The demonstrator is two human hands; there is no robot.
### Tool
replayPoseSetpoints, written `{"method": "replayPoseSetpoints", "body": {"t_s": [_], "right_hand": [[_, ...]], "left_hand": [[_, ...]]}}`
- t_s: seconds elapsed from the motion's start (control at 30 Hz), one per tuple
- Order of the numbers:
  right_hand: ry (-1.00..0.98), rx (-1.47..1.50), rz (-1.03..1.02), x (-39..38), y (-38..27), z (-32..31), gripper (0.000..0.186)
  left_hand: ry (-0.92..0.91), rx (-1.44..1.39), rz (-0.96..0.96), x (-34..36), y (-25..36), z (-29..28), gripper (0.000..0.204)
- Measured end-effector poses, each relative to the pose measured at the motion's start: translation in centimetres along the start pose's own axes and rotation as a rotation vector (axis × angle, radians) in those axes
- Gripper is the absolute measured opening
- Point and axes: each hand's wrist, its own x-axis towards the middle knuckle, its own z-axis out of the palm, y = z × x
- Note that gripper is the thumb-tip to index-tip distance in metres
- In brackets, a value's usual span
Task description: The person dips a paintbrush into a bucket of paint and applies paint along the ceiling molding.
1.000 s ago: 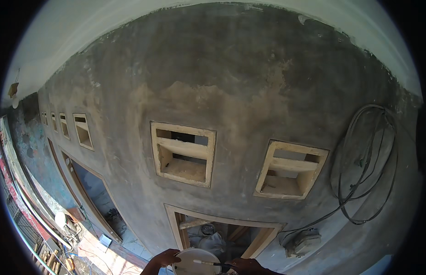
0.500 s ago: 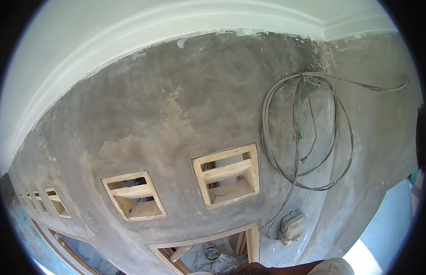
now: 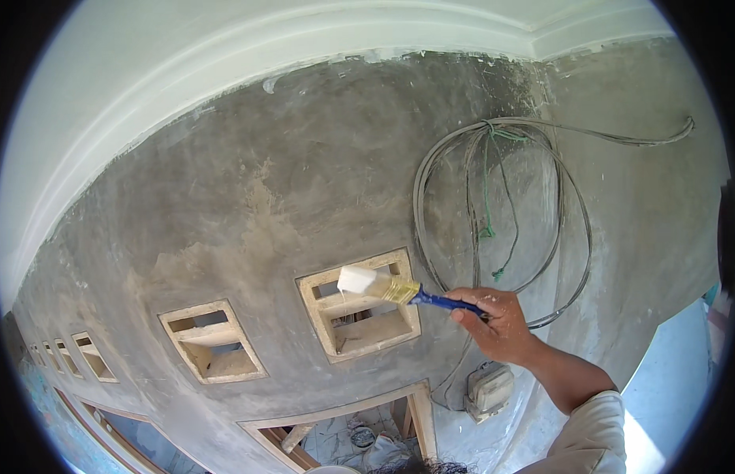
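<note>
My right hand (image 3: 501, 328) is closed around the blue handle of a paintbrush (image 3: 387, 288), raised at centre right. The brush has a gold-coloured ferrule and bristles loaded with white paint, a thin drip hanging from the tip. It appears in front of a cream vent block (image 3: 367, 336) in the grey plastered wall (image 3: 304, 197); whether it touches anything I cannot tell, though it looks clear of the wall. The rim of a white bucket (image 3: 332, 469) just shows at the bottom edge. My left hand is out of sight.
A white cornice (image 3: 344, 24) curves along the top. Coiled cables (image 3: 419, 197) with green cord hang at right above a weathered box (image 3: 490, 391). A second vent block (image 3: 237, 363) sits left, with smaller openings beyond. A door frame (image 3: 336, 404) is below; a bright opening (image 3: 659, 395) is lower right.
My view has swung up and right toward the cornice. My right hand has lifted the brush from over the bucket to mid-view. My left hand, earlier on the bucket, has dropped out of view.
</note>
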Motion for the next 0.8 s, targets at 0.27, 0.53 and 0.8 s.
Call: {"method": "replayPoseSetpoints", "body": {"t_s": [0.27, 0.53, 0.8], "right_hand": [[0.534, -0.253, -0.317, 19.5, 1.9, -13.4, 0.034], [0.608, -0.524, -0.542, 31.4, 5.6, -18.2, 0.031], [0.757, -0.606, -0.424, 30.5, 9.6, -23.6, 0.031]], "left_hand": [[-0.129, -0.034, 0.020, -0.8, 1.6, -0.8, 0.056], [-0.019, -0.219, -0.099, -4.7, 2.6, 1.9, 0.058], [0.071, -0.168, -0.195, -5.2, 2.3, 4.4, 0.055]]}}
